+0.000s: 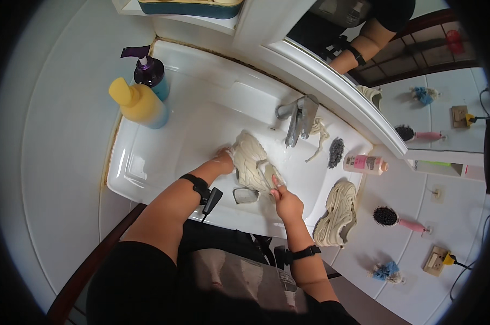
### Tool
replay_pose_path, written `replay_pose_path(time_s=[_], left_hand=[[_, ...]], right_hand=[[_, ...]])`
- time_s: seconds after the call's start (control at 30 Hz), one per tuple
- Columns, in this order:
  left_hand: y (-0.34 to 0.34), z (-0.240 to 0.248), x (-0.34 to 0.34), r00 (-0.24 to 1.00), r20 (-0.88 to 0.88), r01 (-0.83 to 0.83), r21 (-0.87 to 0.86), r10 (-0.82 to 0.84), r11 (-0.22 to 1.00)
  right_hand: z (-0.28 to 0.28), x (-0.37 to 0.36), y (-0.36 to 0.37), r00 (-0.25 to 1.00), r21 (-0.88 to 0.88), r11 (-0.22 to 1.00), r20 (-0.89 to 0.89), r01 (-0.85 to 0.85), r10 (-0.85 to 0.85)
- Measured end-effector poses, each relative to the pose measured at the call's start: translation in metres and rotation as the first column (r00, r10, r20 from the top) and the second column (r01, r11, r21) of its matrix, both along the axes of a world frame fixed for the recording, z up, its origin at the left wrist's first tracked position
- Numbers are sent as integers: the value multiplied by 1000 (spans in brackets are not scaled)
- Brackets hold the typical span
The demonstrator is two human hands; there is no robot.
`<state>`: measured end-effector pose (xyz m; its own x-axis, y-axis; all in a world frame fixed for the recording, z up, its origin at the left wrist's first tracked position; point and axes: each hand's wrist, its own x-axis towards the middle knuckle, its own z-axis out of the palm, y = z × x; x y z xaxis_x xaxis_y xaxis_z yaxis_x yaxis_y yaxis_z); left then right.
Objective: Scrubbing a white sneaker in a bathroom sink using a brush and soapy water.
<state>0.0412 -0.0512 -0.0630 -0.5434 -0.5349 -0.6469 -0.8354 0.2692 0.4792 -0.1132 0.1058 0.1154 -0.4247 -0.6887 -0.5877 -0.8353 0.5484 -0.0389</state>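
A cream chunky sneaker lies in the white sink basin, wet and without visible laces. My left hand is closed on its left side, with the fingertips partly hidden behind the shoe. A pale oblong scrub brush is pressed against the sneaker's right side, and my right hand grips its near end. The bristles do not show. Just below the sneaker, a small grey rounded piece rests near the basin's front edge; its kind is unclear.
A metal faucet rises behind the sneaker. Cream laces, a dark scouring pad, a pink-labelled bottle and another sneaker sit along the right rim. A yellow-capped bottle and a purple pump bottle stand at the left.
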Motion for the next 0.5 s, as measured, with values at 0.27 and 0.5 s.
replay_pose_path(time_s=[0.27,0.5], left_hand=[[6,81,-10,991,100,56,305,-90,951],[32,28,-18,309,294,-661,750,905,-19]], right_hand=[[-30,11,-80,991,-188,981,131,45,-20],[-19,-4,0,971,-175,977,223,124,-84]])
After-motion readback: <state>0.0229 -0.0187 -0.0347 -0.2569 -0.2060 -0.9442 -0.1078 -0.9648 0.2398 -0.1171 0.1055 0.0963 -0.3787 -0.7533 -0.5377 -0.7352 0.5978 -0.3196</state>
